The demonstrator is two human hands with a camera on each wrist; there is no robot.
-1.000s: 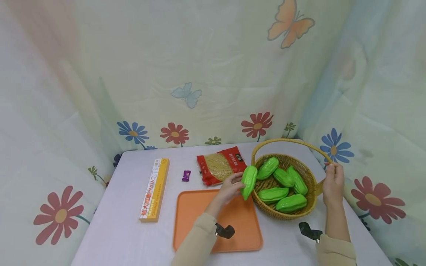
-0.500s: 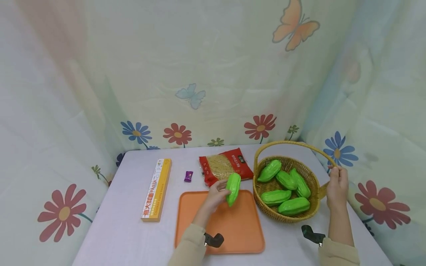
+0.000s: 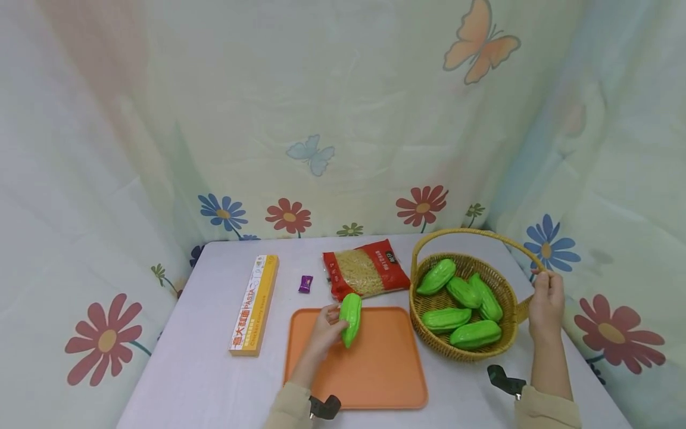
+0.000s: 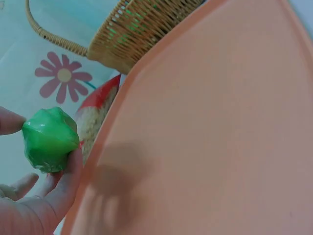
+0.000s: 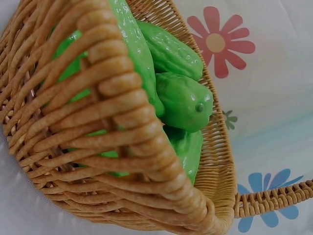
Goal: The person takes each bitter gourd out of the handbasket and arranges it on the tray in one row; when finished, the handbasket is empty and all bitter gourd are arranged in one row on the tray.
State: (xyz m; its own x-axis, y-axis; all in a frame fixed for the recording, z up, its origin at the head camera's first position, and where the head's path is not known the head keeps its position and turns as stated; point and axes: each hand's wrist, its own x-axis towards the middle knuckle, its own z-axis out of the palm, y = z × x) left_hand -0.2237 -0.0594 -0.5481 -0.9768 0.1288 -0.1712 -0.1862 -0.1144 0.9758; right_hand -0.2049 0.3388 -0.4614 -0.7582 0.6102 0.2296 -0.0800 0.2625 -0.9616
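Over the left part of the orange tray, my left hand pinches a green, ridged bitter melon between thumb and fingers. The left wrist view shows this melon end-on, raised above the tray, whose surface carries a shadow. My right hand grips the right side of the arched handle of a wicker basket. Several more bitter melons lie inside the basket. The right wrist view looks along the basket's woven wall, the right hand out of sight there.
A red bag of pasta lies behind the tray, close to the basket's left side. To the left are a small purple wrapped candy and a yellow-and-white pasta box. A flowered curtain hangs behind the table.
My left hand has carried the bitter melon leftward, from the basket's left rim to over the tray. My right hand keeps its grip on the handle. The whole view has shifted slightly.
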